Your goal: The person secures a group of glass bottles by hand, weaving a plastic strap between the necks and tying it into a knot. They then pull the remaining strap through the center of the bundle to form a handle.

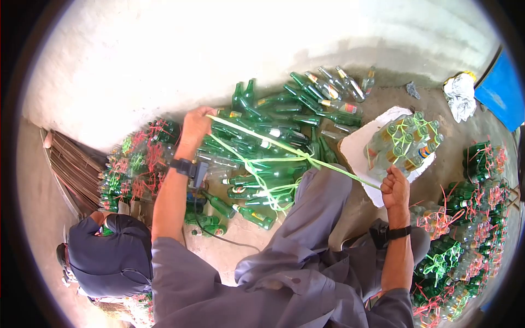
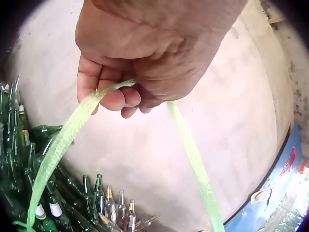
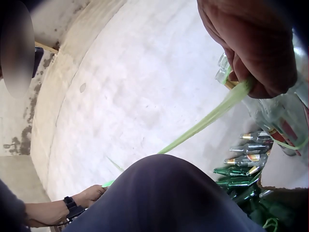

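A light-green plastic strap (image 1: 257, 135) runs taut from one hand to the other, across the bent knee (image 1: 328, 188). The left hand (image 1: 196, 127), raised at the left over the bottles, grips one end; in the left wrist view, curled fingers (image 2: 113, 99) hold the strap, and two lengths hang from the hand. At the right, the right hand (image 1: 395, 188) grips the other end in a closed fist beside a tied bundle of clear bottles (image 1: 407, 143). Looped strands (image 1: 268, 188) of the same strap dangle near the knee, over loose green bottles (image 1: 284, 134).
The bundle stands on a white board (image 1: 355, 146). Tied bundles of bottles (image 1: 459, 240) crowd the right side, with more bundles (image 1: 139, 164) at the left. Another person (image 1: 109, 254) bends over at the lower left. A pale wall (image 1: 219, 49) rises behind the loose bottles.
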The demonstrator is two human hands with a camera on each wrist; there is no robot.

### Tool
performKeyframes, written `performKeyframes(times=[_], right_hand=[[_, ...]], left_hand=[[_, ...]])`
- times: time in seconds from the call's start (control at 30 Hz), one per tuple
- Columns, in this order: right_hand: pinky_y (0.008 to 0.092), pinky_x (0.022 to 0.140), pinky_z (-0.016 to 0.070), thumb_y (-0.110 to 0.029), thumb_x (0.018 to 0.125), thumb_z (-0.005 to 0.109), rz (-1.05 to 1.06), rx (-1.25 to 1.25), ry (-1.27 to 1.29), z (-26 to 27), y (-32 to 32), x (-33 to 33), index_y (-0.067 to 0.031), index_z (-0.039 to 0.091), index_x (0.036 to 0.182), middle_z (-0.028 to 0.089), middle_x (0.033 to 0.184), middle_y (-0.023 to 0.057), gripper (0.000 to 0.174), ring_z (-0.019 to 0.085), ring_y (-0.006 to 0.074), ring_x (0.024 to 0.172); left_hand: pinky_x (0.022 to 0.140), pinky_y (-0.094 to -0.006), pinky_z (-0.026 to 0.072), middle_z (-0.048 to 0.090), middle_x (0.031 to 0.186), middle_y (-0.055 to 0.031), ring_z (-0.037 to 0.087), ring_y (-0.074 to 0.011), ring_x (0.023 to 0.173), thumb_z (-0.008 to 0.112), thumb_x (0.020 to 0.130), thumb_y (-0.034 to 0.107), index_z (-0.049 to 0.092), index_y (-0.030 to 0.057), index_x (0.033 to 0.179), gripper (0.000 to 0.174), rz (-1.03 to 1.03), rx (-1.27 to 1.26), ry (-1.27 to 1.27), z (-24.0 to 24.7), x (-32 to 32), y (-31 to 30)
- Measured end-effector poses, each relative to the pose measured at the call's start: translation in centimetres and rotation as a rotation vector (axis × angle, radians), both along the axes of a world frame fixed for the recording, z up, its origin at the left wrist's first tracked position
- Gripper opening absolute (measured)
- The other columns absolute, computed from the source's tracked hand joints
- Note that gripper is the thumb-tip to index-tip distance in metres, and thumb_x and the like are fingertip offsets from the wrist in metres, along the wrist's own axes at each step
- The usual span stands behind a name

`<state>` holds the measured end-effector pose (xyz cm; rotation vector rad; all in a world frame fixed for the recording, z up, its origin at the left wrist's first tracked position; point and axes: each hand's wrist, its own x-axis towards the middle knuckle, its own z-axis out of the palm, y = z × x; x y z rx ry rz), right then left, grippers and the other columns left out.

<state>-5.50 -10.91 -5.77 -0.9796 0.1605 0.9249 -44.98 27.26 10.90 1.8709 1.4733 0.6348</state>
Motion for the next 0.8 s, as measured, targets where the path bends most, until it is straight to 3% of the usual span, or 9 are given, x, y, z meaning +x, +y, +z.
performKeyframes(times=[0.13, 0.27, 0.33, 0.4, 0.47, 0.5, 0.6, 0.73, 0.8], right_hand=[[0.0213, 0.039, 0.0198, -0.016, 0.099, 0.065, 0.006, 0.049, 0.039, 0.2, 0.2, -0.3, -0.0027, 0.055, 0.089, 0.032, 0.061, -0.0077, 0.019, 0.026, 0.0032, 0.046], [0.0212, 0.039, 0.0192, -0.016, 0.098, 0.065, 0.016, 0.051, 0.033, 0.6, 0.0, -0.2, -0.0030, 0.055, 0.089, 0.032, 0.061, -0.0076, 0.019, 0.026, 0.0031, 0.046], [0.0212, 0.039, 0.0189, -0.016, 0.098, 0.065, 0.018, 0.034, 0.018, 0.8, -0.3, 0.0, -0.0030, 0.055, 0.088, 0.033, 0.061, -0.0076, 0.019, 0.026, 0.0031, 0.046], [0.0213, 0.039, 0.0186, -0.016, 0.098, 0.065, 0.023, 0.021, 0.015, 0.7, -0.3, 0.0, -0.0030, 0.055, 0.088, 0.033, 0.061, -0.0076, 0.019, 0.025, 0.0031, 0.046], [0.0214, 0.039, 0.0183, -0.015, 0.098, 0.064, 0.019, -0.008, -0.014, 0.6, -0.4, 0.0, -0.0028, 0.056, 0.087, 0.033, 0.061, -0.0076, 0.018, 0.026, 0.0030, 0.046], [0.0214, 0.039, 0.0185, -0.015, 0.098, 0.064, 0.018, 0.012, 0.012, 0.7, -0.3, 0.0, -0.0025, 0.056, 0.088, 0.034, 0.061, -0.0075, 0.018, 0.026, 0.0030, 0.046], [0.0213, 0.039, 0.0186, -0.015, 0.098, 0.065, 0.011, 0.010, -0.008, 1.2, 0.0, -0.2, -0.0024, 0.056, 0.088, 0.033, 0.061, -0.0077, 0.019, 0.026, 0.0028, 0.046], [0.0213, 0.039, 0.0187, -0.016, 0.098, 0.065, 0.015, 0.048, -0.009, 0.7, -0.4, 0.0, -0.0024, 0.056, 0.088, 0.033, 0.061, -0.0078, 0.019, 0.026, 0.0027, 0.047], [0.0213, 0.039, 0.0187, -0.016, 0.098, 0.065, 0.008, 0.023, -0.010, 0.7, -0.5, -0.1, -0.0025, 0.056, 0.088, 0.032, 0.060, -0.0079, 0.019, 0.026, 0.0027, 0.047]], left_hand=[[0.051, -0.0228, 0.0398, 0.061, 0.071, -0.0004, 0.051, -0.0086, 0.050, 0.057, 0.091, 0.006, 0.067, -0.0012, 0.099, 0.015, -0.174, 0.035, -0.326, 5.3, 2.0, -0.1], [0.050, -0.0242, 0.0391, 0.061, 0.073, -0.0003, 0.050, -0.0073, 0.054, 0.063, 0.088, 0.007, 0.067, -0.0006, 0.102, 0.017, -0.161, 0.035, -0.414, 8.3, 4.5, 0.9], [0.053, -0.0236, 0.0426, 0.066, 0.076, -0.0012, 0.055, -0.0063, 0.062, 0.066, 0.088, 0.008, 0.070, -0.0008, 0.100, 0.015, -0.181, 0.061, -0.298, 10.7, 5.7, 1.2], [0.054, -0.0240, 0.0437, 0.066, 0.076, 0.0016, 0.055, -0.0064, 0.063, 0.064, 0.088, 0.005, 0.074, 0.0018, 0.095, 0.013, -0.280, 0.478, -0.180, 12.3, 6.4, 3.2], [0.056, -0.0225, 0.0437, 0.065, 0.073, 0.0030, 0.054, -0.0055, 0.062, 0.069, 0.090, 0.009, 0.076, 0.0048, 0.094, 0.009, -0.189, 0.745, -0.128, 16.0, 6.5, 4.5], [0.057, -0.0245, 0.0440, 0.065, 0.070, 0.0026, 0.051, -0.0064, 0.060, 0.071, 0.092, 0.015, 0.077, 0.0059, 0.095, 0.011, -0.107, 0.631, -0.159, 17.8, 6.8, 3.4], [0.059, -0.0308, 0.0470, 0.063, 0.069, -0.0031, 0.051, -0.0119, 0.058, 0.070, 0.093, 0.023, 0.076, 0.0050, 0.097, 0.020, -0.037, 0.863, 0.170, 18.8, 6.2, 4.3], [0.055, -0.0298, 0.0455, 0.059, 0.064, -0.0027, 0.052, -0.0111, 0.055, 0.072, 0.092, 0.025, 0.075, 0.0039, 0.096, 0.022, -0.009, 0.710, 0.121, 14.9, 4.4, 7.1], [0.048, -0.0263, 0.0394, 0.053, 0.058, 0.0004, 0.049, -0.0086, 0.051, 0.074, 0.092, 0.026, 0.073, 0.0019, 0.090, 0.024, 0.044, 0.364, -0.110, 13.9, 4.0, 6.2]])
